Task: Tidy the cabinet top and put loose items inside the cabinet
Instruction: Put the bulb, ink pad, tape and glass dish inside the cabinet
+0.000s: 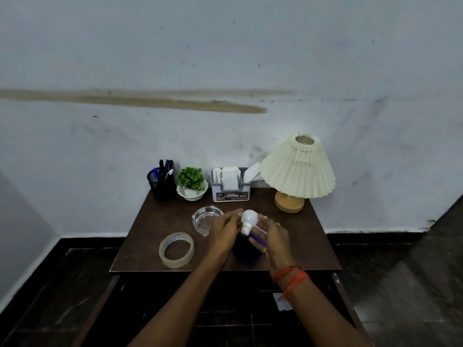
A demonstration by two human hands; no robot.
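The white bulb (pixel 249 217) is being held over the dark box (pixel 244 252) on the surface (pixel 155 221). Its neck is being gripped by left hand (pixel 225 230) fingers, the box's edge pinched by the right hand (pixel 274 235).

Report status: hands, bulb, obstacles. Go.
Left hand pinches white round light bulb; right hand holds dark purple box. Bulb base at box mouth. Clear glass ashtray just beyond left hand.

A lived-in room at home: small wooden cabinet (pixel 155 236) against a stained wall (pixel 225 71), with lamp (pixel 298 169), pen holder (pixel 162 182), plant (pixel 191 181), ashtray (pixel 206 217)
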